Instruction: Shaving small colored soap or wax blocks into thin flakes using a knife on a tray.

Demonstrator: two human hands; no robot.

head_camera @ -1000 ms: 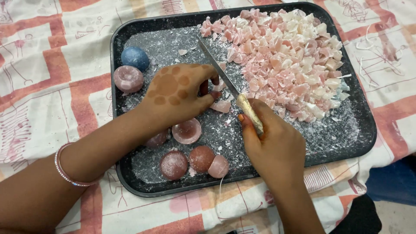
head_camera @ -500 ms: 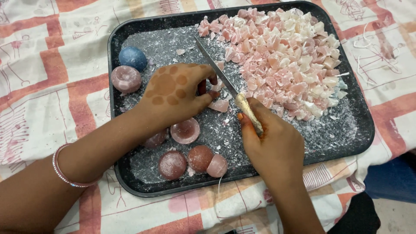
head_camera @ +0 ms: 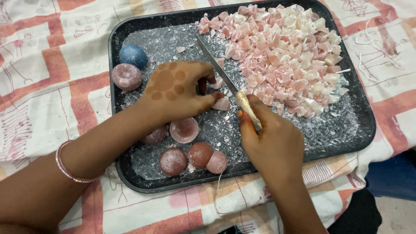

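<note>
A knife point(head_camera: 216, 67) is gripped in the right hand point(head_camera: 271, 141) over a dark tray point(head_camera: 355, 104). A pink piece point(head_camera: 222, 103) is pinned by the left hand point(head_camera: 173, 91), fingers curled narrow; cut chunks point(head_camera: 286, 52) are heaped far right.

Dark matt metal tray point(head_camera: 130, 173), dusted with pale powdery crumbs; waxy, dull pink chunks point(head_camera: 286, 52) with rough cut faces; smooth rounded waxy domes point(head_camera: 173, 161); bright steel knife blade point(head_camera: 214, 65), pale worn handle; printed cotton cloth point(head_camera: 52, 69), soft, creased
</note>
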